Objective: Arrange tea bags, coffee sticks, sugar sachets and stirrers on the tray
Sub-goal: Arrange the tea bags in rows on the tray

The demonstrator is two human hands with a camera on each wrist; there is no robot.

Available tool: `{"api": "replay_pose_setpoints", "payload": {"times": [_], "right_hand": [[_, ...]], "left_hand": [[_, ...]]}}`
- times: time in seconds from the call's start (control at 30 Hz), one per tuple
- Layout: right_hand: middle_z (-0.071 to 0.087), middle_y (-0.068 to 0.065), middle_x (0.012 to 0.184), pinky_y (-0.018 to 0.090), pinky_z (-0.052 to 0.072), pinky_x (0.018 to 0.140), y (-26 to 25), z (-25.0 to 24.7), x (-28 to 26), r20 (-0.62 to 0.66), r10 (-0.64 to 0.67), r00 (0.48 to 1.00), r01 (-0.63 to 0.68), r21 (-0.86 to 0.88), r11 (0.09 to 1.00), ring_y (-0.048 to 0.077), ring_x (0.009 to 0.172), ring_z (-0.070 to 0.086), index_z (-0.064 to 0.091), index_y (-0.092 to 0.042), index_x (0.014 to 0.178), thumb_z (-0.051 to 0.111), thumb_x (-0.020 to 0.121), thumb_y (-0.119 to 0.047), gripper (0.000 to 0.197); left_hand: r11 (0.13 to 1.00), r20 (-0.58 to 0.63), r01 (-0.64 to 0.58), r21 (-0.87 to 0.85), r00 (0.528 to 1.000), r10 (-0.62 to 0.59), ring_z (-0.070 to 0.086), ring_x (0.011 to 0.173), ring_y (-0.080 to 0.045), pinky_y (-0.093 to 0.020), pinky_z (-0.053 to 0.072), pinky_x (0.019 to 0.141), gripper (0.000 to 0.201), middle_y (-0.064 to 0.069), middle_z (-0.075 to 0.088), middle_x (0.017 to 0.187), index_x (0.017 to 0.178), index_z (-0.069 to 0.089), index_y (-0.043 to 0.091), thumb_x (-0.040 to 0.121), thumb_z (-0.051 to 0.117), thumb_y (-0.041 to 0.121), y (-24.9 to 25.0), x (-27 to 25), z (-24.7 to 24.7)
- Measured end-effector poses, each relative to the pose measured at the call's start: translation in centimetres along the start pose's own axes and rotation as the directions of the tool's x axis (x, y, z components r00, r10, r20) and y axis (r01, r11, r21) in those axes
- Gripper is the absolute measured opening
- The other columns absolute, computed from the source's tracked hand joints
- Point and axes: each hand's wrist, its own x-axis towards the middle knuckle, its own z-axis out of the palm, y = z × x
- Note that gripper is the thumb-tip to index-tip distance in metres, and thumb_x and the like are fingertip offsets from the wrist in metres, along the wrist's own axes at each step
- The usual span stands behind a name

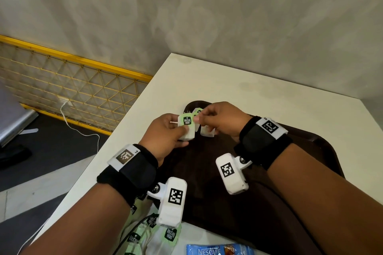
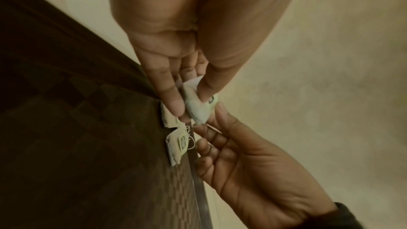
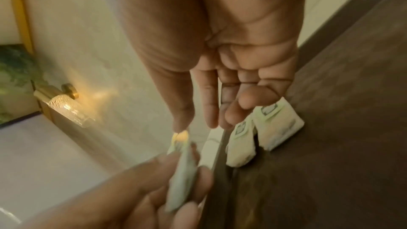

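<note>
A tea bag (image 1: 187,128) with a green tag is held above the far left corner of the dark brown tray (image 1: 209,174). My left hand (image 1: 176,129) grips its white pouch between thumb and fingers. My right hand (image 1: 199,119) pinches the right edge of its tag. The left wrist view shows the same tea bag (image 2: 196,109) between my left hand (image 2: 187,104) and my right hand (image 2: 212,119). Two more tea bags (image 3: 241,145) (image 3: 277,128) lie side by side on the tray under my right hand (image 3: 193,124).
Several loose tea bags (image 1: 170,236) and a blue coffee stick pack (image 1: 219,251) lie on the white table (image 1: 228,83) in front of the tray. A black cable (image 1: 132,232) crosses them. The table's left edge drops to the floor beside a yellow mesh fence (image 1: 72,80).
</note>
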Motion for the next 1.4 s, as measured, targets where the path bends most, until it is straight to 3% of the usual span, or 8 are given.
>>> {"api": "replay_pose_setpoints", "payload": {"times": [0.1,0.23,0.33,0.6,0.8,0.97,1.3,1.4], "right_hand": [[0.059,0.009,0.067,0.015,0.039,0.041,0.0,0.5,-0.4,0.071,-0.005,0.997,-0.011,0.211,0.977,0.014,0.055,0.051,0.060,-0.004,0.079,0.068,0.083,-0.004,0.009],[0.063,0.006,0.072,0.018,0.048,0.049,0.9,-1.1,-0.1,0.028,0.088,0.996,-0.093,0.285,0.954,0.010,0.055,0.062,0.055,-0.012,0.082,0.063,0.089,-0.010,0.011],[0.065,0.005,0.072,0.018,0.043,0.045,2.4,-3.2,0.4,-0.097,0.197,0.976,-0.168,0.246,0.955,0.006,0.048,0.063,0.052,-0.015,0.085,0.059,0.092,-0.014,0.010],[0.060,0.007,0.068,0.023,0.042,0.046,4.2,-4.5,1.2,-0.246,0.334,0.910,-0.337,0.030,0.941,0.014,0.054,0.058,0.053,-0.013,0.082,0.062,0.090,-0.015,0.012],[0.068,0.011,0.075,0.043,0.058,0.077,3.4,-4.2,1.3,-0.281,0.131,0.951,-0.227,-0.341,0.912,0.032,0.078,0.071,0.059,-0.019,0.068,0.075,0.076,-0.016,0.018],[0.069,0.006,0.095,0.040,0.055,0.087,3.6,-3.4,1.7,-0.206,0.130,0.970,-0.217,-0.487,0.846,0.026,0.090,0.067,0.073,-0.011,0.093,0.080,0.072,-0.020,0.024],[0.065,0.008,0.108,0.025,0.035,0.074,1.4,-2.8,-1.3,-0.208,-0.051,0.977,-0.096,-0.641,0.762,0.024,0.100,0.059,0.066,-0.013,0.104,0.071,0.080,-0.032,0.031],[0.067,0.005,0.098,0.028,0.041,0.074,-0.6,-1.3,-5.1,-0.146,-0.166,0.975,0.046,-0.598,0.800,0.019,0.088,0.059,0.068,-0.016,0.101,0.069,0.081,-0.034,0.027]], "left_hand": [[0.996,-0.018,-0.014,0.086,1.000,0.016,0.069,0.076,-0.018,-0.021,0.054,0.056,0.022,-0.016,0.070,0.100,0.109,0.058,0.009,0.088,0.065,0.008,-0.1,0.1,0.5],[0.943,-0.074,-0.084,0.321,0.991,0.113,0.064,0.083,-0.014,-0.023,0.050,0.062,0.018,-0.006,0.067,0.093,0.104,0.063,0.014,0.087,0.067,0.017,-0.3,0.3,0.3],[0.854,-0.129,-0.104,0.511,0.972,0.195,0.056,0.076,-0.012,-0.025,0.043,0.071,0.020,0.000,0.060,0.087,0.102,0.065,0.014,0.084,0.070,0.021,-0.6,0.4,-1.0],[0.790,-0.111,0.022,0.612,0.992,0.059,0.060,0.097,-0.025,-0.030,0.046,0.082,0.028,-0.006,0.061,0.098,0.109,0.059,0.010,0.083,0.068,0.008,-1.4,0.1,-2.2],[0.798,-0.096,0.003,0.603,0.993,0.068,0.059,0.086,-0.021,-0.028,0.044,0.077,0.025,-0.005,0.062,0.091,0.108,0.061,0.010,0.084,0.068,0.008,-1.6,0.1,-2.4],[0.781,-0.096,-0.003,0.624,0.992,0.081,0.061,0.088,-0.023,-0.030,0.046,0.081,0.024,-0.007,0.063,0.091,0.107,0.063,0.011,0.084,0.068,0.009,-1.6,0.2,-2.3],[0.786,-0.105,-0.002,0.618,0.991,0.085,0.064,0.089,-0.029,-0.034,0.050,0.077,0.023,-0.006,0.064,0.091,0.106,0.061,0.011,0.086,0.066,0.020,0.3,-2.5,-2.5],[0.755,-0.049,-0.100,0.648,0.984,0.173,0.058,0.075,-0.015,-0.034,0.052,0.073,0.022,0.003,0.062,0.090,0.108,0.061,0.014,0.089,0.063,0.025,1.7,-5.6,-3.9]]}}
